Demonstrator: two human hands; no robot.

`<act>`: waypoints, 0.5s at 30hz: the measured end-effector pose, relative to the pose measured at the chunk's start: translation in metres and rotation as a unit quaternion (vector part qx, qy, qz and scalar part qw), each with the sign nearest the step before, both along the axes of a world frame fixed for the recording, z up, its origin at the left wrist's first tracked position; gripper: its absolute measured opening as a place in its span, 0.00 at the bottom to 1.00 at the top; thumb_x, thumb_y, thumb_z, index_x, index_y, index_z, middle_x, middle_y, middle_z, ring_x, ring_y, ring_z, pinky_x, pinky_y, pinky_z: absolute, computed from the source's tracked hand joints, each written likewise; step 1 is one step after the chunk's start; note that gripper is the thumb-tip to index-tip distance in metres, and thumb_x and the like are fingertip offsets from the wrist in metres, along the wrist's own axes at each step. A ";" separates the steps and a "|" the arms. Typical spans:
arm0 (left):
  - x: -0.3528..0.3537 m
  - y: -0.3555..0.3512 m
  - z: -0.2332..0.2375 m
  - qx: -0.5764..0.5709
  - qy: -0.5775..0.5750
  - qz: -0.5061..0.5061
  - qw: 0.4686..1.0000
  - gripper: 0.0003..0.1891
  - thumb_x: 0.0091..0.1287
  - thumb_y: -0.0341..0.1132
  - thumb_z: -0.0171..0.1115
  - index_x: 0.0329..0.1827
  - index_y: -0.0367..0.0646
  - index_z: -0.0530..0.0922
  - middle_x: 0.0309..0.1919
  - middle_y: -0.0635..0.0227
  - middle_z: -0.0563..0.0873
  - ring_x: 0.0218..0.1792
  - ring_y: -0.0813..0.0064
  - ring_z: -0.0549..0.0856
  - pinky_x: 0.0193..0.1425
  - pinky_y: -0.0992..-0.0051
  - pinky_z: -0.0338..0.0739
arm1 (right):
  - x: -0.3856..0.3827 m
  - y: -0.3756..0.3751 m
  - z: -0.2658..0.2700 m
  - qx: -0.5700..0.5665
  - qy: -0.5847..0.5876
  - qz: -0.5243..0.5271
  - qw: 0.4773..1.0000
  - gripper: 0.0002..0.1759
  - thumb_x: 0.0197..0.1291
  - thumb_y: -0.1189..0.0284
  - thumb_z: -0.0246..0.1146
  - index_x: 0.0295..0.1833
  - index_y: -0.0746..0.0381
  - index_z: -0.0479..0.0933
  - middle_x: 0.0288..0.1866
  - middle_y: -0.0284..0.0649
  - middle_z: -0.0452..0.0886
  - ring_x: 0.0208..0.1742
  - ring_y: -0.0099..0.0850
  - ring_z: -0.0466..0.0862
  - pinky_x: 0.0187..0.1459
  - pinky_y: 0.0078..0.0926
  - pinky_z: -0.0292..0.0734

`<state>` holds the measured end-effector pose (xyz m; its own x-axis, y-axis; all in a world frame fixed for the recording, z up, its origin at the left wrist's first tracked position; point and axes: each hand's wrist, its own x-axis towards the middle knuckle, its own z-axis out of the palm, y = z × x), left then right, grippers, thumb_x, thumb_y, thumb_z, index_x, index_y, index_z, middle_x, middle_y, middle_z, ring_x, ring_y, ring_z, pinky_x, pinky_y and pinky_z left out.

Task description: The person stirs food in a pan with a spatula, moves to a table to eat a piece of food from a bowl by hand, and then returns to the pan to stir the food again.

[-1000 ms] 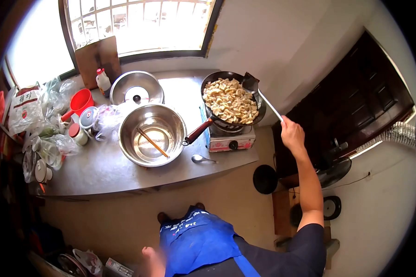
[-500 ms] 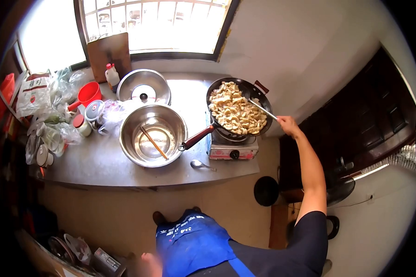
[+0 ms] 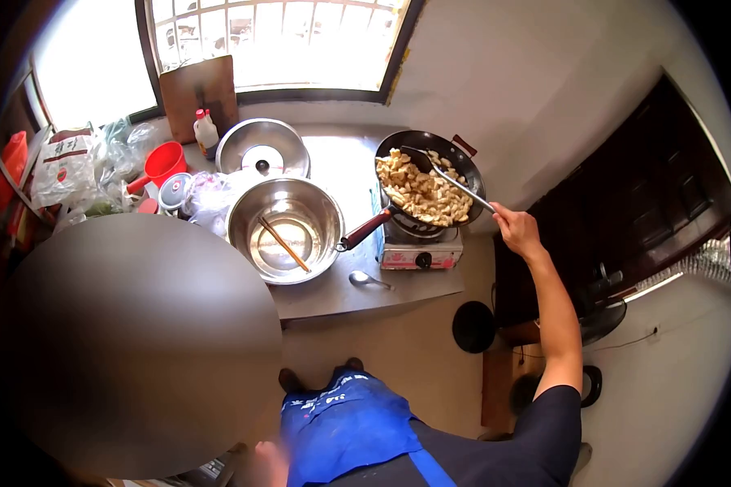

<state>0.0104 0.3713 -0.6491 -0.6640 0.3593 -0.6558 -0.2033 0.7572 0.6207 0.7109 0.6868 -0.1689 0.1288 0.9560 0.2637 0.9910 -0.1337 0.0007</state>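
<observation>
My right hand [image 3: 518, 229] is closed round the end of a long-handled spatula [image 3: 461, 187]. The spatula's dark head lies among pale sliced food [image 3: 426, 195] in a black wok [image 3: 475, 166], towards the wok's far side. Under the wok stands a portable gas stove [image 3: 422, 256], and the wok's brown handle points left over the rim of a steel pot [image 3: 333, 219]. Chopsticks [image 3: 284, 243] lean inside that pot. Low beside the blue apron [image 3: 349, 430], my left hand [image 3: 270, 464] is blurred, so its fingers cannot be made out.
A metal spoon [image 3: 369, 280] lies at the counter's front edge. Behind the pot are a steel lid [image 3: 288, 150], a white bottle [image 3: 205, 134] and a cutting board [image 3: 191, 89]; a red dipper [image 3: 166, 161] stands left. A large grey blurred patch [image 3: 138, 341] hides the lower left.
The spatula head has moved to the wok's far left, and the food has shifted, baring more of the wok's inside. A grey blurred patch now covers the left counter. The view has shifted slightly.
</observation>
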 end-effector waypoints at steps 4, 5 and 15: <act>-0.029 0.044 -0.044 0.024 0.036 0.110 0.993 0.11 0.62 0.26 0.54 0.43 0.34 0.83 0.45 0.54 0.86 0.42 0.63 0.84 0.49 0.62 0.81 | -0.023 -0.032 0.021 0.025 -0.111 0.041 0.993 0.16 0.68 0.66 0.61 0.60 0.51 0.80 0.28 0.43 0.84 0.28 0.46 0.84 0.29 0.43 0.77; -0.033 0.054 -0.048 0.030 0.044 0.124 0.991 0.12 0.62 0.26 0.54 0.44 0.34 0.82 0.46 0.54 0.86 0.43 0.62 0.84 0.49 0.63 0.81 | -0.028 -0.039 0.025 0.022 -0.111 0.038 0.993 0.16 0.68 0.66 0.61 0.60 0.51 0.80 0.28 0.43 0.84 0.28 0.46 0.84 0.29 0.43 0.77; -0.039 0.111 -0.040 -0.014 0.091 0.021 0.996 0.15 0.63 0.24 0.54 0.52 0.33 0.80 0.52 0.53 0.84 0.50 0.60 0.83 0.55 0.62 0.80 | -0.091 -0.079 0.057 -0.003 0.159 -0.103 0.982 0.15 0.69 0.66 0.60 0.57 0.58 0.82 0.29 0.51 0.81 0.29 0.47 0.84 0.34 0.36 0.76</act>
<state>-0.0283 0.4825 -0.6890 -0.7869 0.3113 -0.5328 -0.1215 0.7683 0.6284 0.6200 0.6076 -0.1122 0.3946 0.9024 0.1734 0.8933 -0.3325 -0.3025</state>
